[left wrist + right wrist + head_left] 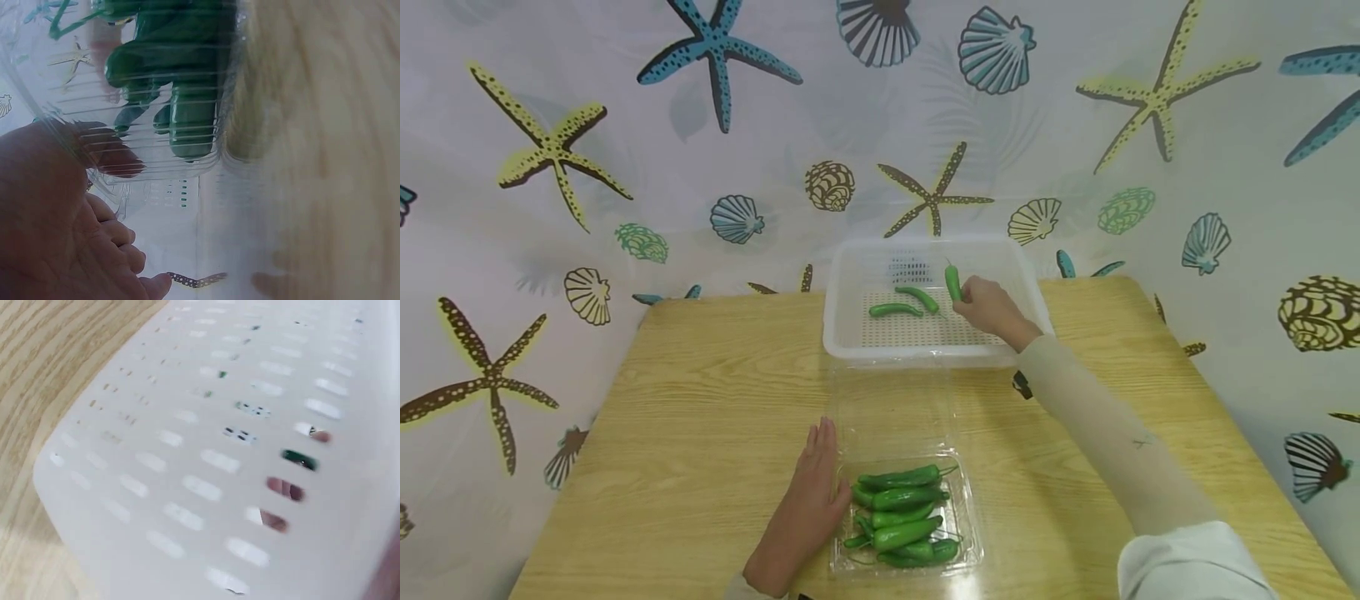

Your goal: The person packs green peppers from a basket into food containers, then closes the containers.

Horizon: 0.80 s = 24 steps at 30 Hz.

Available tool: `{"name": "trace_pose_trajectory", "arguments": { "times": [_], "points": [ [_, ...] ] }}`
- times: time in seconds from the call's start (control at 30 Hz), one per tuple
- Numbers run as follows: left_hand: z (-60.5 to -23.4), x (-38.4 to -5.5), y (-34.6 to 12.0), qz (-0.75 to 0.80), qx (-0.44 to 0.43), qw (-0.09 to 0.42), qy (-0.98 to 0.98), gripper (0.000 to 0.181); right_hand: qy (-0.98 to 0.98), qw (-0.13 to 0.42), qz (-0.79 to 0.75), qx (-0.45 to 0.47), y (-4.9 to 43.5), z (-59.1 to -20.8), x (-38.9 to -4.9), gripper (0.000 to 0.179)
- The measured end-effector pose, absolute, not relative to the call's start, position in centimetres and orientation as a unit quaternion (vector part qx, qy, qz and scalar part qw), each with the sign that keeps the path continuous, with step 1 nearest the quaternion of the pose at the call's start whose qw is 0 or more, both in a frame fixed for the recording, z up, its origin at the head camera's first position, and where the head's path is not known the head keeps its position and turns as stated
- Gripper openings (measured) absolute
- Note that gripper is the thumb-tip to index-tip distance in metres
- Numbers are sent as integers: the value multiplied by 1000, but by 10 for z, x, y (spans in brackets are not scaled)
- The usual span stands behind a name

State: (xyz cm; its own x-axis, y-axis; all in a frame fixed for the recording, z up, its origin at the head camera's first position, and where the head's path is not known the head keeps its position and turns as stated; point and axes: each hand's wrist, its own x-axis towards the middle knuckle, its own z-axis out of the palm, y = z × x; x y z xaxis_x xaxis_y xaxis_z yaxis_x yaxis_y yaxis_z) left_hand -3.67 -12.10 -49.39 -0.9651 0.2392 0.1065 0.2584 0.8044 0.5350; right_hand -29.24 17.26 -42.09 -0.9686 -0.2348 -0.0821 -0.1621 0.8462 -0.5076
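My right hand (992, 308) reaches over the white plastic basket (832, 321) and pinches a green chili pepper (953, 283), its stem end pointing away. Two other green peppers (895, 309) lie on the basket's perforated floor. In the right wrist view the slotted basket wall (156, 462) hides most of that hand. Nearer me, a clear plastic clamshell box (973, 521) holds several green peppers (906, 529). Beside its left wall rests my left hand (805, 500), fingers straight and pointing forward. Its thumb (112, 150) lies against the box's side in the left wrist view.
The box's transparent lid (895, 408) lies folded back toward the basket. Everything stands on a wood-grain table (722, 400). A pale cloth (790, 108) printed with starfish and shells hangs behind the table and along its sides.
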Motion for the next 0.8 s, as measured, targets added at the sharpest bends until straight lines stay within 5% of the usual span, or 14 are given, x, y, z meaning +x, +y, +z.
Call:
{"name": "trace_pose_trajectory", "arguments": {
  "times": [0.23,0.8],
  "points": [
    [-494,-36,-122,-284,-142,28,-948,76,935,42,-313,-161,171,-395,-265,30],
    [-494,-37,-120,-294,-136,18,-946,77,862,130,-320,-372,155,-368,-184,16]
  ]
}}
